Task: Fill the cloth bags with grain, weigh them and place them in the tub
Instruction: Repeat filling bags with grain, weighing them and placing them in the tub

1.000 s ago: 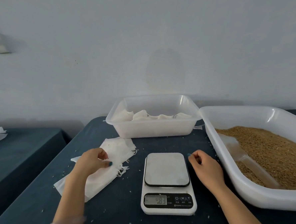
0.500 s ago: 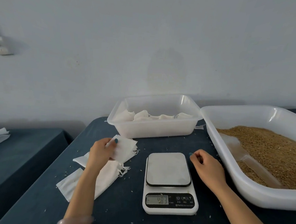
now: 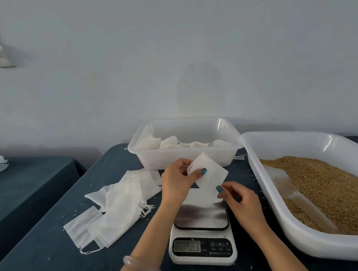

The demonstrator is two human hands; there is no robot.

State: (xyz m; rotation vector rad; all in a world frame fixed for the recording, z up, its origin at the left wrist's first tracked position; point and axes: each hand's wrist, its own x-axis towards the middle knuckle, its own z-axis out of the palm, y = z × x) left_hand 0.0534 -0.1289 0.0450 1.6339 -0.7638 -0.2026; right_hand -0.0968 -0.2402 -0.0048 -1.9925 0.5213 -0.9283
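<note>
Large tray (image 3: 305, 241): loaded with grain (image 3: 328, 186) and scoop (image 3: 300, 198). Smaller tub (image 3: 172, 161): filled bags (image 3: 169, 142) inside. Lifted from pile (image 3: 123, 201) since earlier: cloth bag (image 3: 210, 176), above scale (image 3: 202, 251), pinched by left hand (image 3: 177, 182) thumb and right hand (image 3: 242, 203) fingertips.

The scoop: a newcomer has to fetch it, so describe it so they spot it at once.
Start at the large white tray of brown grain at the right, beside the scale. Against its left inner wall lies the scoop, partly sunk in the grain. It is the only clear plastic tool there.
</note>
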